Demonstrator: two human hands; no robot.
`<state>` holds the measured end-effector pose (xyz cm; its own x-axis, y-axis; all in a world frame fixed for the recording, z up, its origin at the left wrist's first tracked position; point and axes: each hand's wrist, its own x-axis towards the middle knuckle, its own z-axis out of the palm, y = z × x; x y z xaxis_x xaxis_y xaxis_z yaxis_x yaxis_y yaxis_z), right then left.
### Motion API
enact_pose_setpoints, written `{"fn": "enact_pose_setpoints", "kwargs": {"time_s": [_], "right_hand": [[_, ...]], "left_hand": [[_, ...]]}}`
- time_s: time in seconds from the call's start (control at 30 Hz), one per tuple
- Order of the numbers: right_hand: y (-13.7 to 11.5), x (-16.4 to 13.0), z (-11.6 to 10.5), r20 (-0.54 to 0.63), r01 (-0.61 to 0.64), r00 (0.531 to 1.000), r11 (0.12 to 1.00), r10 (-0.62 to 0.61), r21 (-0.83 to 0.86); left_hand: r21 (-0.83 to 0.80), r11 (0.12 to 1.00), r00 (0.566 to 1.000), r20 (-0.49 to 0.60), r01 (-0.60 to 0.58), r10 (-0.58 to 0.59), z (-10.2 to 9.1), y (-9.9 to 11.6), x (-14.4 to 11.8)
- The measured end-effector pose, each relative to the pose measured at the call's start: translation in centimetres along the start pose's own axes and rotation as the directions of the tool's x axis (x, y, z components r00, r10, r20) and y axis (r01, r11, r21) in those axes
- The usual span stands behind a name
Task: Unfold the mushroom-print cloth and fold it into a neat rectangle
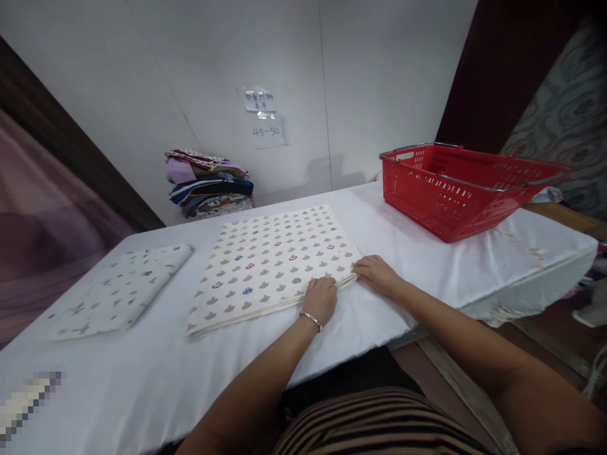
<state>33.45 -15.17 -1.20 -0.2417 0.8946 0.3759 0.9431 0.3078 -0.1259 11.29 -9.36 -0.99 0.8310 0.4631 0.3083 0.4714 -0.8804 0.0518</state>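
Observation:
A folded white cloth (270, 259) printed with small grey and coloured shapes lies flat in the middle of the white-covered table (417, 259). My left hand (321, 298), with a bracelet on the wrist, rests curled on the cloth's near edge. Just to its right, my right hand (378, 273) lies at the cloth's near right corner, fingers pinching the edge. Both hands touch the cloth.
A second folded white patterned cloth (118, 291) lies at the left. A stack of folded coloured clothes (208, 183) sits at the back against the wall. A red plastic basket (455, 189) stands at the right. The table's edge runs just before my body.

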Motion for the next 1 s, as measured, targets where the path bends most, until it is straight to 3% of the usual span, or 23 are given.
{"fn": "enact_pose_setpoints", "kwargs": {"time_s": [0.23,0.4,0.57,1.0], "right_hand": [[-0.8,0.0,-0.2,-0.009,0.089,0.996,0.995,-0.089,0.043],[-1.0,0.2,0.4,-0.019,0.143,0.99,0.989,-0.142,0.049],[-1.0,0.3,0.6,-0.005,0.135,0.991,0.991,-0.135,0.02],[-2.7,1.2,1.0,0.021,0.164,0.986,0.986,-0.164,-0.004]], "left_hand": [[-0.034,0.999,0.999,-0.027,0.016,-0.017,0.3,-0.1,0.0],[-0.126,0.988,0.995,-0.043,0.088,-0.094,0.5,-0.4,0.1],[-0.2,0.961,0.981,-0.003,0.191,-0.195,0.5,-0.5,0.3],[-0.21,0.951,0.973,0.012,0.226,-0.229,0.4,-0.4,0.5]]}}
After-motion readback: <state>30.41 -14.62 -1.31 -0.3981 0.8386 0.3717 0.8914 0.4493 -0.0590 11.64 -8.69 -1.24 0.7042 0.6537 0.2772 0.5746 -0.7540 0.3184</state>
